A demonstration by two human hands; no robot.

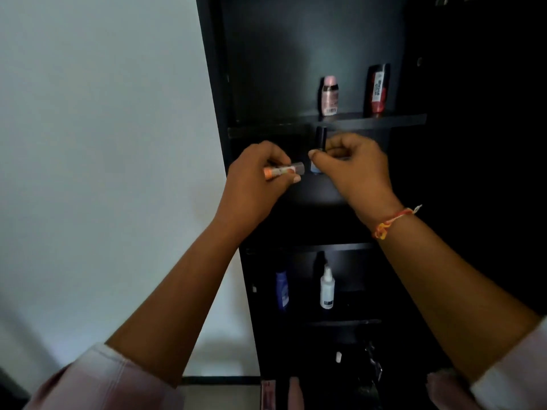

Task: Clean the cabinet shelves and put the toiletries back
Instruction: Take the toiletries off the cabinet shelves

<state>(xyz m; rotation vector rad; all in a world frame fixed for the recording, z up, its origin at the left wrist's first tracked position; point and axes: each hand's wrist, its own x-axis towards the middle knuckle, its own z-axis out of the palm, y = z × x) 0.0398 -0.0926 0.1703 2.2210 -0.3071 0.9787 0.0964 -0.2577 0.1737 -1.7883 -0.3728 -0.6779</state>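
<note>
A tall black cabinet [296, 39] stands open with several shelves. My left hand [254, 179] grips a small orange and white tube [282, 170] with a clear cap, held sideways in front of the middle shelf. My right hand [352, 167] pinches a small dark-capped bottle [320, 140] with a blue base, held upright just under the upper shelf [370, 119]. On that upper shelf stand a pink bottle [329, 96] and a red and black tube [378, 90].
A lower shelf holds a blue bottle [282, 290] and a white spray bottle [327, 287]. More small items lie dim at the cabinet's bottom [339, 357]. A plain white wall [103, 143] runs along the left. The cabinet's right side is in deep shadow.
</note>
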